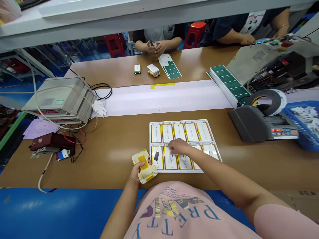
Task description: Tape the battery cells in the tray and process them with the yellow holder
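Along the near edge of the brown tabletop (99, 169), the person's left hand (141, 171) has its grip clamped on a cream plastic piece with a yellow tape patch (144, 164), held just left of a white tray (174, 121). The tray carries two rows of five flat pouch cells (204, 132), and the piece does not quite touch it. The right hand (179, 146) reaches across, its fingertips (170, 144) down on the near row. Whether that grip pinches anything, I cannot tell.

Right of the tray sit a grey tape dispenser (259, 126) with a black tape roll (267, 101) and a blue basket (299, 126). To the left stands a beige instrument with red displays (59, 99). Beyond a pale strip, a co-worker's hands (154, 48) work above a green-and-white sheet (170, 66).
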Demonstrator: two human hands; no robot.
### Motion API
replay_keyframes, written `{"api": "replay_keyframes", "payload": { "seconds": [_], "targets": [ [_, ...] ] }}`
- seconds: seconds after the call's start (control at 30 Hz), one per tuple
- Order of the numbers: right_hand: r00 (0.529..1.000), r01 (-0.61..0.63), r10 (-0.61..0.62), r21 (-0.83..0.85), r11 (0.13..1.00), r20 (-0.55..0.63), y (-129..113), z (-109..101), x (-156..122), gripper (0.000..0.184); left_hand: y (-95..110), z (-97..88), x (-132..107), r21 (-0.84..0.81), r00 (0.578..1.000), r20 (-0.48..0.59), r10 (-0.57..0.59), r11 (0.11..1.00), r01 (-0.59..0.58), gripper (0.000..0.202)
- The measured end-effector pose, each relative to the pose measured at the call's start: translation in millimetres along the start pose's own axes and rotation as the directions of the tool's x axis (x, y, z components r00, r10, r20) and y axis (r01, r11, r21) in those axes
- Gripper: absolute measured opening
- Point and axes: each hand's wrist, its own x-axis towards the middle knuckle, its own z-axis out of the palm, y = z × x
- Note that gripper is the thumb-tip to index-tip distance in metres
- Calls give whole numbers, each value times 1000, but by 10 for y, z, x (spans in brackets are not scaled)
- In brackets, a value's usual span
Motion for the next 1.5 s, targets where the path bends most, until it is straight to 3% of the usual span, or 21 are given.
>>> {"api": "replay_keyframes", "payload": {
  "seconds": [0.33,0.43,0.5,0.6,0.67,1.03,1.2,1.27,1.37,1.5],
  "targets": [
    [998,46,-42,119,992,-35,10,173,-57,40,9,-40,34,6,1000,16,-1,1000,1,23],
    [985,141,-166,310,940,55,203,134,-111,52,21,-34,35,-6,1000,-23,-7,1000,7,25],
    [992,83,-109,353,932,56,389,75,-174,54,33,-25,35,-7,1000,-29,-5,1000,5,25],
    [992,-111,123,224,968,-39,603,4,-267,43,52,2,29,3,1000,-22,-10,1000,10,25],
    [983,-145,162,176,974,-89,663,-6,-304,37,63,24,23,9,999,-45,-13,1000,14,24],
    [985,-35,63,171,985,-162,625,152,-306,37,93,62,8,19,991,-132,-1,1000,3,24],
    [994,82,-98,267,960,47,840,98,-372,47,117,118,5,69,985,-175,5,998,7,22],
    [998,9,-22,232,973,53,993,58,-430,45,121,136,10,73,981,-190,21,997,-7,24],
    [990,-126,134,145,981,-48,1165,41,-497,38,118,143,26,74,982,-187,27,997,-13,25],
    [991,-95,103,93,991,-81,1250,97,-511,33,112,121,45,72,978,-201,53,997,-39,27]
  ]
}}
